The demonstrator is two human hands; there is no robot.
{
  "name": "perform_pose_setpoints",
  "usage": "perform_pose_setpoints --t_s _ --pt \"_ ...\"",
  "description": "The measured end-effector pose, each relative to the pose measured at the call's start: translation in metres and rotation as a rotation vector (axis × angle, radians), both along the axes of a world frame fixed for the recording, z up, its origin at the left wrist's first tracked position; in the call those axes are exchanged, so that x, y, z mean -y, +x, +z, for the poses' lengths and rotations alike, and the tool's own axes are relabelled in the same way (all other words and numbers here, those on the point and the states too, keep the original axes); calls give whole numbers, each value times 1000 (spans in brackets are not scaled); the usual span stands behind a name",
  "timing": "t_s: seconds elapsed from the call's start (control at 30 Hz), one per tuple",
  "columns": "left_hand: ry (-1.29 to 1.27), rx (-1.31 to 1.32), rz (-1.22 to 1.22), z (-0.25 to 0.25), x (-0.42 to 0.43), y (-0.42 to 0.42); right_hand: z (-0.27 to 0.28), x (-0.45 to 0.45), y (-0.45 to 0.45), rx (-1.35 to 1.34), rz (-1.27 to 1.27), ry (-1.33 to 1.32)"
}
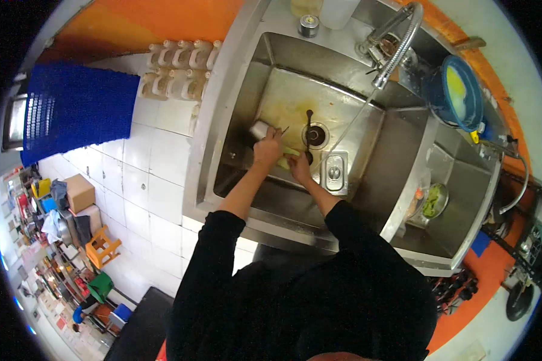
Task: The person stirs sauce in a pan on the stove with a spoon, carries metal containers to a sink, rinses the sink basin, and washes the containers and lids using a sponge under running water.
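Observation:
Both my hands are low inside a steel sink basin (355, 108). My left hand (268, 148) is closed around a silvery metal container (259, 129), whose exact shape is partly hidden by the fingers. A thin dark piece (285, 129) sticks out beside it. In my right hand (298, 167) is a yellow-green sponge or cloth (287, 159), pinched close to the left hand. Right of it lies a steel lid with a small handle (335, 172). A dark long-handled utensil (309, 126) lies beside the drain (316, 136).
A coiled spring faucet (397, 63) arches over the basin, with a thin stream or hose below it. A blue bucket (454, 93) stands at the right. The second basin holds a bowl of green pieces (435, 200). Several jugs (177, 84) stand on the tiled floor.

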State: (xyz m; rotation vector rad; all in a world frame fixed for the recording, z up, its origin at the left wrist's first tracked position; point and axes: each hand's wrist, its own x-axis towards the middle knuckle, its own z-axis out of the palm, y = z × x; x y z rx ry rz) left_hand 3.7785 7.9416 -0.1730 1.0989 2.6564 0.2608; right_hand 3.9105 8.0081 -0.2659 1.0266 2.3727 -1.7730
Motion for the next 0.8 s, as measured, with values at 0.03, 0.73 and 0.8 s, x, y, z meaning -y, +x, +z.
perform_pose_setpoints --t_s 0.03,0.73,0.8 --pt "43 -18 37 -1 1 -1 -2 1 4 -3 -33 -87" --pt "301 109 -368 -109 50 12 20 -9 -11 -64 912 675" --pt "429 181 -353 -82 49 14 -47 -27 0 -262 959 582"
